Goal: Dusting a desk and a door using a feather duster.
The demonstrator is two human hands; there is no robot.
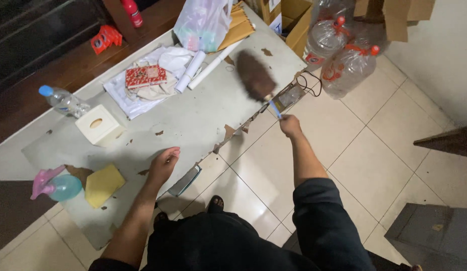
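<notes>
Worn grey tabletop (193,120) with chipped edges over pale floor tiles. Right hand (290,125) clenched around blue handle of brown bristle duster (255,76), blurred, over table's far corner. Left hand (163,163) loosely curled, holding nothing, resting on table's near edge. Yellow sponge cloth (103,184) and teal spray bottle with pink trigger (55,185) to its left; cream tissue box (99,125) beyond.

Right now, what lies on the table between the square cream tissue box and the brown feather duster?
In the head view, between the cream tissue box and the brown feather duster there is mostly bare grey tabletop, with small peeled brown patches.
</notes>
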